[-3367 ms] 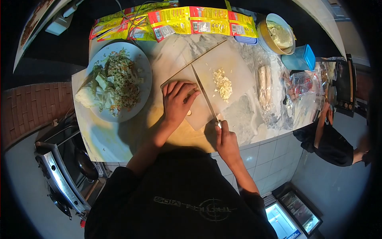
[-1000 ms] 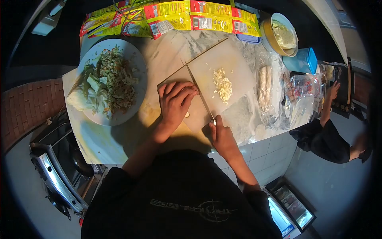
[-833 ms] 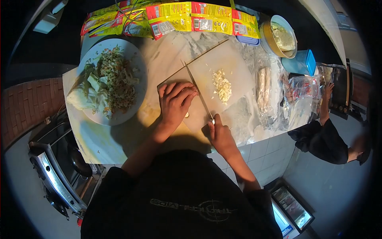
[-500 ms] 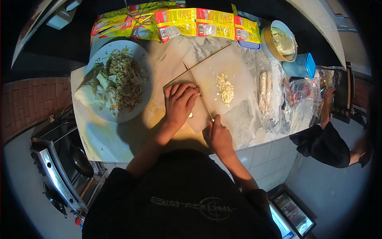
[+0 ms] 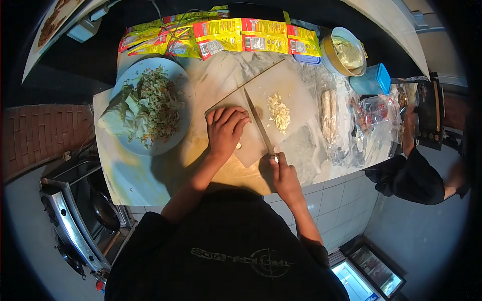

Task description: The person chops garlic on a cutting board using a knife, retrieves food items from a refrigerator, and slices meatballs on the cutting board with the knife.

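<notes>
My right hand [image 5: 287,181] is wrapped round the handle of a kitchen knife [image 5: 259,122]. Its long blade slants across a pale cutting board [image 5: 252,151], a little to the right of my left fingertips. With fingers curled and pressed together, my left hand [image 5: 224,133] rests on the board; whatever lies under its fingers is hidden. Beside its thumb is a small pale piece [image 5: 238,146]. To the right of the blade lies a loose pile of finely chopped pale bits [image 5: 279,113], which look like garlic.
On the left a large plate [image 5: 182,128] holds chopped vegetables. Yellow-red sachets [image 5: 261,35] line the back. A bowl [image 5: 329,55], a blue-lidded container [image 5: 372,79] and plastic bags [image 5: 376,115] stand right. Another person's arm [image 5: 410,130] reaches in there. A stove [image 5: 75,220] is lower left.
The knife has swung right, away from my left fingertips, and my right hand has shifted right and slightly toward me. My left hand stays on the board, almost unmoved.
</notes>
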